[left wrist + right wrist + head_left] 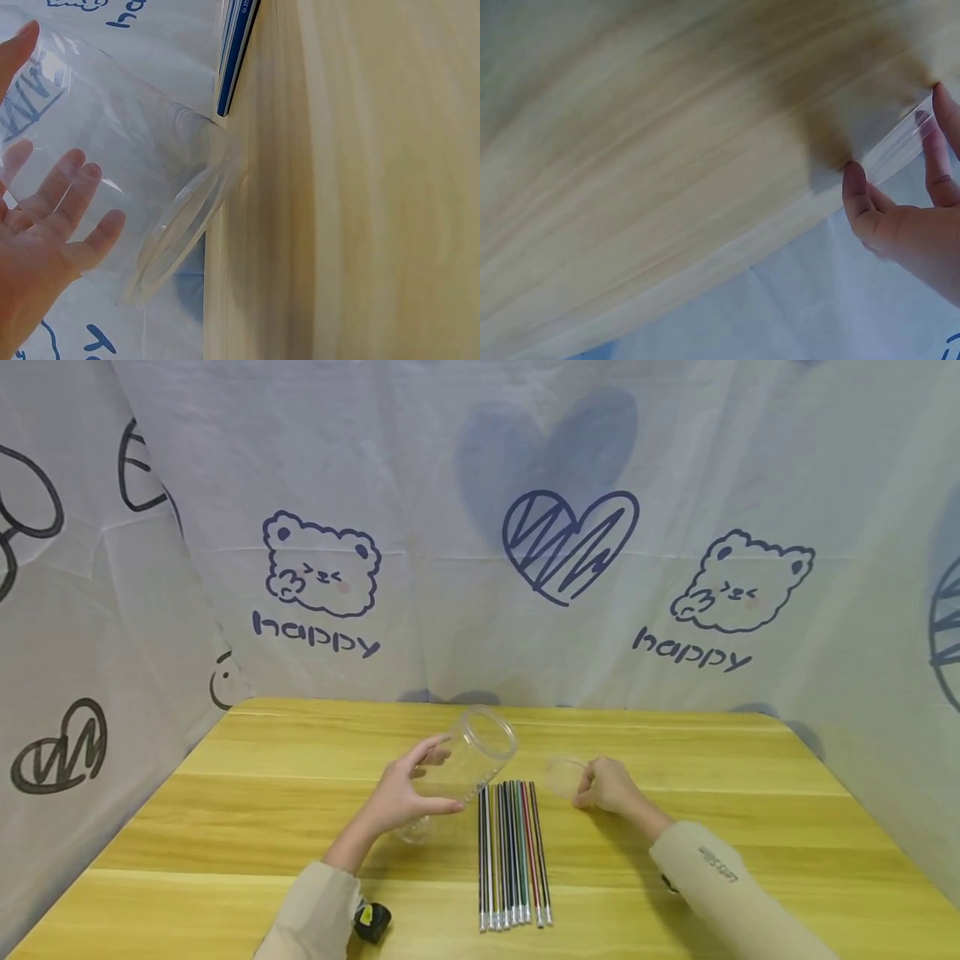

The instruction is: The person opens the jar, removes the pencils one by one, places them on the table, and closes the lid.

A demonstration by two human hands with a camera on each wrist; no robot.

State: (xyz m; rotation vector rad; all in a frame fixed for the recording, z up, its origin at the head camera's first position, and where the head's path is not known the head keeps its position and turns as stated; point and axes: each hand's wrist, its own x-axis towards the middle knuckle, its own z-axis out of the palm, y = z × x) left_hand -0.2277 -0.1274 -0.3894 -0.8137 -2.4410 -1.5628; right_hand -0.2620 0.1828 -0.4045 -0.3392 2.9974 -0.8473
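Observation:
My left hand (408, 789) holds a clear plastic jar (480, 764) above the table, tilted with its round rim up and to the right. Through the transparent wall in the left wrist view, the fingers of the left hand (56, 217) show behind the jar (142, 127). On the right, my right hand (611, 785) pinches the edge of a clear round lid (562, 775) close to the tabletop. The right wrist view shows fingertips of the right hand (907, 202) on both sides of the lid (900, 146). Between the hands lies a row of pencils (513, 856).
The pencils lie side by side on the yellow wood-grain table (225, 827), silvery ends toward me. A small black object with a yellow patch (371, 921) sits by the left sleeve. White cloth (450, 635) printed with bears and hearts hangs behind the table's far edge.

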